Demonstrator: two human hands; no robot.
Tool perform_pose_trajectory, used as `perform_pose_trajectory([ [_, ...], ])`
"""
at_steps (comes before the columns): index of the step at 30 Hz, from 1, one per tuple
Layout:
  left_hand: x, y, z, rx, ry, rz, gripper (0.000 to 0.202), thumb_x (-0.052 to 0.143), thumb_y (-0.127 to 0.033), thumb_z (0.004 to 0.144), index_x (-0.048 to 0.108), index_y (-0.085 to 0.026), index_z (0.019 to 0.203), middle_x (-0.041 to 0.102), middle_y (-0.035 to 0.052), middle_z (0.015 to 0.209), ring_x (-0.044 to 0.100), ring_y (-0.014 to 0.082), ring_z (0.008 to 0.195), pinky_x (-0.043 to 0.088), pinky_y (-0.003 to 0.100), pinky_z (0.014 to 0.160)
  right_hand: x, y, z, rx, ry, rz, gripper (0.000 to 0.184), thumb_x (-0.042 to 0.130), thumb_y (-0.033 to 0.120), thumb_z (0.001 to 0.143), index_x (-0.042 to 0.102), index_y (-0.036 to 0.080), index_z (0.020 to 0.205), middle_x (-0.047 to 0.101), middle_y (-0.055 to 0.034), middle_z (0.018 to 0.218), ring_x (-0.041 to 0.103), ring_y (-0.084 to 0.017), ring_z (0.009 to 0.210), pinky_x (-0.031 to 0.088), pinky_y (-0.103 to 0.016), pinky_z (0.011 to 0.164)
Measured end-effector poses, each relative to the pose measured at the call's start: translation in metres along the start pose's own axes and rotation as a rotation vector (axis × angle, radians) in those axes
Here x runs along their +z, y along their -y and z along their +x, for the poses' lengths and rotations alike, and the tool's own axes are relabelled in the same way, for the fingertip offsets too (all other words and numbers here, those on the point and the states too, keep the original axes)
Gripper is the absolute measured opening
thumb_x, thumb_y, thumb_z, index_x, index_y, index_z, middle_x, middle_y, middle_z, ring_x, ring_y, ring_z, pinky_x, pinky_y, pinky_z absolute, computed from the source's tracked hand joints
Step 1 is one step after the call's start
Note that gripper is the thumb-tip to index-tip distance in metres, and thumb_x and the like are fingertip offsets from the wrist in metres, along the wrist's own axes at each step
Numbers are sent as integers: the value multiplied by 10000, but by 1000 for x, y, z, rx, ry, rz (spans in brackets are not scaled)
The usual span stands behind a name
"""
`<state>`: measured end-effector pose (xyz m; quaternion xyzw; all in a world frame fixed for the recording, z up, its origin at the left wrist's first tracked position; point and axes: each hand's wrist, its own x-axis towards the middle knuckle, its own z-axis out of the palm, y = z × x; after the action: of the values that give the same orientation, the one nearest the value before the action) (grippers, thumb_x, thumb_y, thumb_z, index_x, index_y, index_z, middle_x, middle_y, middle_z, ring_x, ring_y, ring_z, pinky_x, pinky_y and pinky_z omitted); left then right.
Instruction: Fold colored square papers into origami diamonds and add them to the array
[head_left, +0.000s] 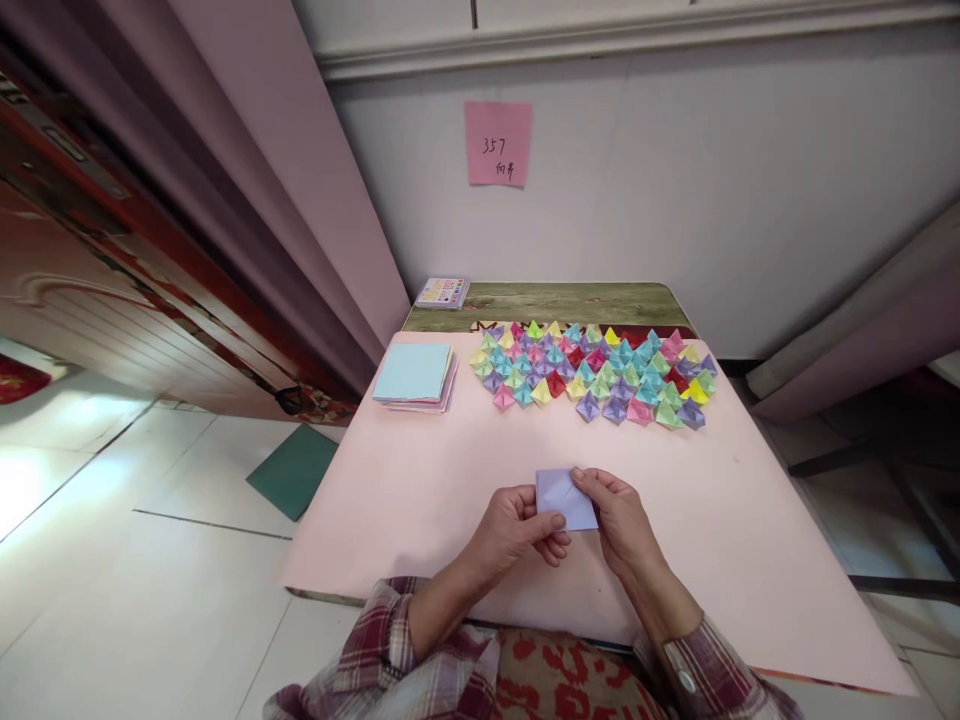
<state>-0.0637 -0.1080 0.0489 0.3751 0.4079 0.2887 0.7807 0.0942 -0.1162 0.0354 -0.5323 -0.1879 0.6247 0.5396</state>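
Observation:
A small lavender square of paper [564,497] is held just above the pink table cover [420,490], near its front edge. My left hand [517,525] pinches the paper's left side, thumb on top. My right hand [615,518] grips its right side, fingers curled over the top edge. Both hands are closed on the paper. Farther back lies a stack of coloured paper squares [415,376] with a light blue sheet on top. To its right sit several small folded paper pieces [596,376] in many colours, packed in rows.
A small flat packet [443,292] lies on the bare wooden tabletop [570,302] at the back. A pink note [498,143] hangs on the wall. A green sheet [294,470] lies on the tiled floor at left. A curtain hangs at left.

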Motion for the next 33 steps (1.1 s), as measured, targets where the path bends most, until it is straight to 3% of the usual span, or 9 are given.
perform_pose_trajectory([
  [5,0,3,5,48,-151,-13,463,817,-423,645,666,-62,892,718,93,682,667,154,535,569,256,543,-1,5,-4,-25,67,-202,405,782,521,679,677,163,838,635,0,670,533,-115,579,430,-220,537],
  [8,-1,3,7,85,-190,-23,463,813,-421,655,663,-64,908,712,82,684,671,158,559,576,265,564,1,3,-7,-55,142,-259,403,809,511,646,660,152,751,626,-4,635,523,-111,570,424,-224,548],
  [12,-5,1,8,80,-187,-19,472,789,-433,688,661,-78,970,719,81,726,673,154,586,574,262,572,1,1,-9,-109,134,-285,412,800,524,649,613,156,652,565,20,546,463,-93,515,372,-216,507],
  [17,-12,-7,10,99,-293,-24,397,802,-446,654,624,-106,752,675,38,616,628,136,514,545,247,510,-1,6,-12,-93,159,-355,395,799,509,659,632,152,670,546,26,532,454,-90,508,353,-212,497],
  [22,-13,-11,10,69,-235,-125,384,819,-412,639,620,-109,766,692,49,665,652,149,576,552,257,554,-1,6,-13,-59,134,-234,396,801,512,660,664,146,723,618,-9,599,540,-115,557,450,-235,556],
  [27,-12,-4,12,105,-237,-149,353,805,-386,664,614,-112,778,694,42,686,648,139,591,551,259,584,-3,-1,-8,-76,67,-174,380,829,482,628,666,144,687,604,4,564,523,-99,511,435,-215,513],
  [33,-16,7,22,118,-275,-54,320,752,-399,691,599,-129,765,683,33,657,640,147,580,543,276,589,-12,-14,6,-68,28,-247,410,794,522,649,712,138,767,632,-12,593,539,-122,528,444,-238,531],
])
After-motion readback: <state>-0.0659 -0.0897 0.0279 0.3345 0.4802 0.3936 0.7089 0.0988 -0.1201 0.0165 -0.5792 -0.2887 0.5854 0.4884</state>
